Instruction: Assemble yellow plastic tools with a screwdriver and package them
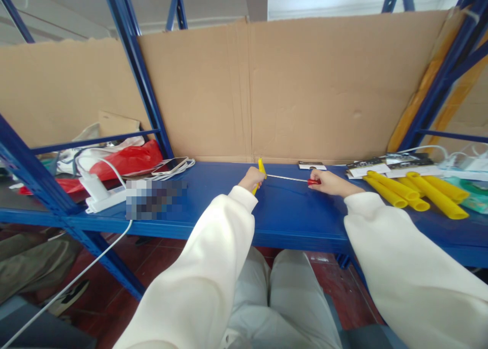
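Note:
My left hand (255, 177) is closed around a narrow yellow piece (261, 167), which sticks out above and below the fist. My right hand (324, 181) pinches the red handle (314, 182) of a thin, pale rod-like tool (287, 178). The rod stretches leftward, nearly level, and its far end meets the yellow piece beside my left fingers. Whether it is a screwdriver or some other tool is too small to tell. Both hands are just above the blue shelf (293, 216).
Several yellow tubes (438, 196) lie at the right, near flat packages (368, 167). A small package (311, 166) sits against the cardboard (324, 84). At left are a power strip (107, 199), a phone (170, 166), a cable (87, 262) and a red bag (129, 161). Blue posts (139, 74) frame the shelf.

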`<control>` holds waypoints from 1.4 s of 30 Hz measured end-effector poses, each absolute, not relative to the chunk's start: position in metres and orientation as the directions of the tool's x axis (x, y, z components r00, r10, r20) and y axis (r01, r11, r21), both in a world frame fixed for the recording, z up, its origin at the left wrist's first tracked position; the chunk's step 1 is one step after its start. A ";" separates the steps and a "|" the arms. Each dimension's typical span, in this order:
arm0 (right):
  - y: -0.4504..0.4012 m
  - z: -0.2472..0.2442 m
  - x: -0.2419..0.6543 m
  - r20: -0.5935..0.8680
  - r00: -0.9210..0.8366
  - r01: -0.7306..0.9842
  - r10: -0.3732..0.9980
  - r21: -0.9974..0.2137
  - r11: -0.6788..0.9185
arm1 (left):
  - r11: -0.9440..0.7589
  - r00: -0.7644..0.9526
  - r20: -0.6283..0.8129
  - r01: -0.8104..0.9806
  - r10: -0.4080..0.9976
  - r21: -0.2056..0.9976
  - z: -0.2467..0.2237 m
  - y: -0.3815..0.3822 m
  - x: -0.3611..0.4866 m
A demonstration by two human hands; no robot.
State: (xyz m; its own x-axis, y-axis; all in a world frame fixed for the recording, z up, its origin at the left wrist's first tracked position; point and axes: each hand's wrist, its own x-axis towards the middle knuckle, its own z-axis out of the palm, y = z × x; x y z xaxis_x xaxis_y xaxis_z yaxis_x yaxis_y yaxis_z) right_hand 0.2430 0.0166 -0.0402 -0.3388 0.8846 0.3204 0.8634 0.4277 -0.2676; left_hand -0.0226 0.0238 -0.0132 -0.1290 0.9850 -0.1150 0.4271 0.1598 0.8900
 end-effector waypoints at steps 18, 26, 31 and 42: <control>0.017 -0.038 0.250 0.327 -0.309 0.900 0.893 -0.203 0.386 | 0.165 -0.141 -0.116 0.417 0.983 0.894 -0.013 0.023 -0.022; 0.018 -0.039 0.250 0.357 -0.251 0.926 0.899 -0.182 0.331 | 0.159 -0.134 -0.111 0.437 0.985 0.885 -0.011 0.020 -0.023; 0.015 -0.034 0.249 0.459 -0.313 0.915 0.831 -0.087 0.393 | 0.165 -0.134 -0.117 0.434 0.984 0.886 -0.012 0.022 -0.023; 0.016 -0.035 0.252 0.455 -0.278 0.925 0.846 -0.111 0.364 | 0.173 -0.128 -0.131 0.419 0.983 0.891 -0.014 0.027 -0.026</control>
State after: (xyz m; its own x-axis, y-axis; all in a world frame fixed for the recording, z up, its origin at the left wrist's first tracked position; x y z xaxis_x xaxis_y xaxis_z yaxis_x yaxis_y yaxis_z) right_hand 0.2518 0.0164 -0.0346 -0.2780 0.8462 0.4546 0.9249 0.3636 -0.1112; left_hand -0.0255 0.0269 -0.0143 -0.1281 0.9831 -0.1310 0.4188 0.1733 0.8914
